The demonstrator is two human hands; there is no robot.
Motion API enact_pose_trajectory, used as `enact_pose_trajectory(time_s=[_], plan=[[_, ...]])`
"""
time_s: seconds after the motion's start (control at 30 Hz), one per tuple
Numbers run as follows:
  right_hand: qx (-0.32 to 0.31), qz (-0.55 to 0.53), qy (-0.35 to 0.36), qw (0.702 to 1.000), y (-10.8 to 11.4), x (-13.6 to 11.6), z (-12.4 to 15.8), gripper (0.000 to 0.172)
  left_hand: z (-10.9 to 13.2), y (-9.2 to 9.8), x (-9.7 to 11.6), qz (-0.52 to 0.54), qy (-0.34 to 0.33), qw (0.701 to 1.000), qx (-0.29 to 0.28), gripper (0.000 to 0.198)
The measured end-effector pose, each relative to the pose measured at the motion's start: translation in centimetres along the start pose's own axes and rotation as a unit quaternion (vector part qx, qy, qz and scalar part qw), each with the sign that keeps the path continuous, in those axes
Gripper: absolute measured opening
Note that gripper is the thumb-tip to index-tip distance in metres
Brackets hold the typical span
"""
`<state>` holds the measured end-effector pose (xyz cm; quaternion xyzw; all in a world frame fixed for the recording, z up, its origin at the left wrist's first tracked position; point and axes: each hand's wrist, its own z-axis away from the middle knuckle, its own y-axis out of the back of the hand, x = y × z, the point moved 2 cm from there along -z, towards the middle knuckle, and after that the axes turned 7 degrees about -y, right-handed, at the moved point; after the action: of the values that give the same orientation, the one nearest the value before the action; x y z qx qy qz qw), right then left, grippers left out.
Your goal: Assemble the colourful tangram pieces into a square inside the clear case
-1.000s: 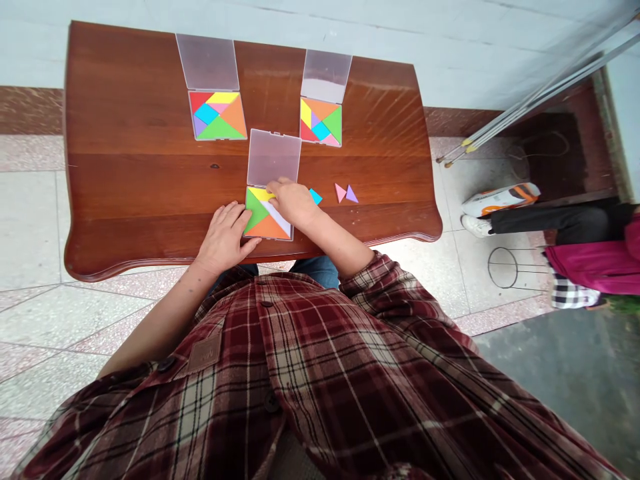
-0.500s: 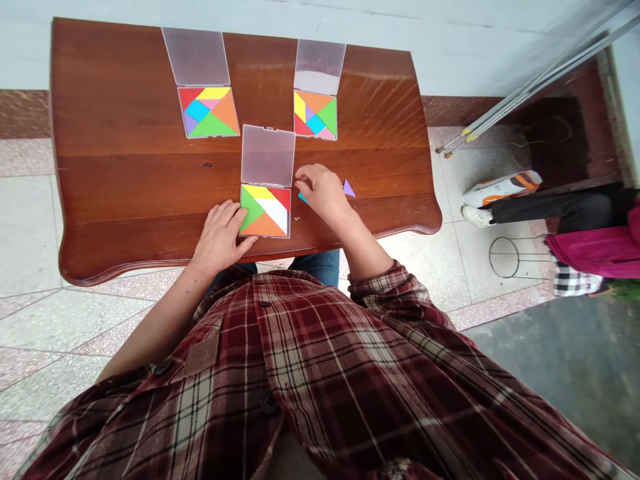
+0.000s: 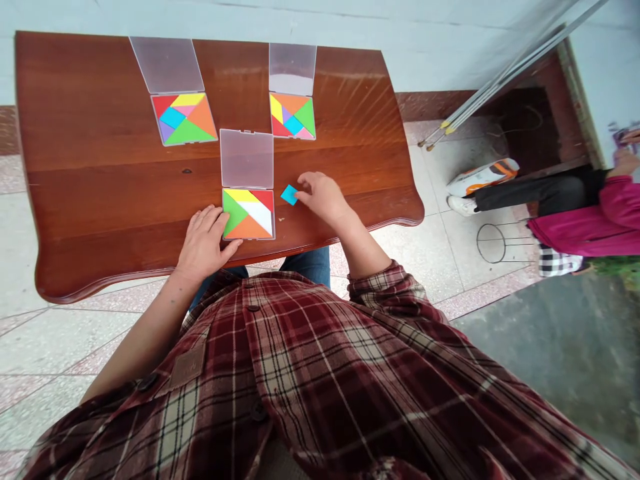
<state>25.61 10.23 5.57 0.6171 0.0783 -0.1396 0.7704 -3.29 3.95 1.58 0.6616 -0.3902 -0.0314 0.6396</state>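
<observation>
A small open case lies near the table's front edge, partly filled with green, yellow, red and orange tangram pieces and showing a white gap. Its clear lid lies flat behind it. My left hand rests flat against the case's left side, fingers stretched out. My right hand is just right of the case, its fingertips pinched on a blue square piece on the wood. The pink and purple triangles are hidden.
Two full tangram cases with open lids lie further back on the brown wooden table. To the right, off the table, are another person's pink sleeve, a shoe, a wire ring stand and leaning metal rods.
My right hand left the case, moved right to the loose pieces and now pinches the blue square. The left hand stayed by the case. The view shifted, so everything sits further left.
</observation>
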Motion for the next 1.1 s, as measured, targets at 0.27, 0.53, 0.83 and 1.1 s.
enact_pose_trajectory(time_s=[0.27, 0.53, 0.83, 1.1], plan=[[-0.029, 0.029, -0.01, 0.999, -1.4, -2.3, 0.2, 0.04, 0.0, -0.1, 0.0, -0.01, -0.002, 1.0, -0.003, 0.062], [-0.001, 0.003, 0.001, 1.0, -2.4, -1.1, 0.1, 0.034, 0.1, 0.0, 0.2, -0.007, 0.003, 1.0, -0.006, 0.061], [-0.064, 0.034, 0.053, 0.996, -2.3, -7.1, 4.0, 0.043, 0.0, 0.0, 0.3, 0.002, 0.003, 1.0, -0.006, 0.061], [-0.081, 0.081, 0.04, 0.993, -2.9, -8.6, 4.0, 0.044, 0.0, -0.1, 0.2, 0.006, 0.005, 1.0, -0.011, 0.062]])
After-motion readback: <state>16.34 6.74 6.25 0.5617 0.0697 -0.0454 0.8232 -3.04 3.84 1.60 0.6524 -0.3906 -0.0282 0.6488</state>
